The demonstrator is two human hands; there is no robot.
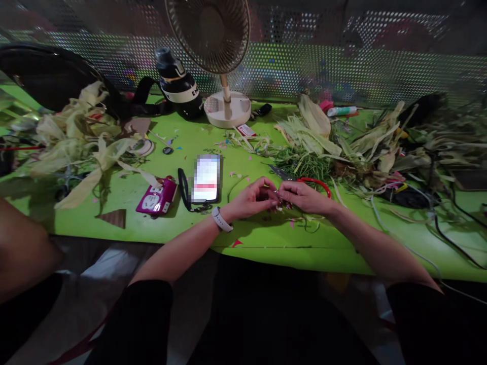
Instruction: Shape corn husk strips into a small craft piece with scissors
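Observation:
My left hand (255,196), with a pale watch band (221,220) at the wrist, meets my right hand (302,195) above the front part of the green table (262,248). Both are closed, thumbs and fingertips pinched together. Between and below the fingertips shows a small purplish, whitish bit (283,205), too small and covered to name. Just behind my right hand lies a pair of scissors with red handles (317,182), its dark blades pointing to the back left. Thin green-white strips (308,219) lie on the table under my right hand.
Left of my hands lie a lit phone (206,180) and a purple case (157,197). Dried corn husks (85,137) pile at left, more husks and grass (319,147) at right. A fan (227,109) and a black bottle (180,88) stand behind. Cables (437,228) trail at right.

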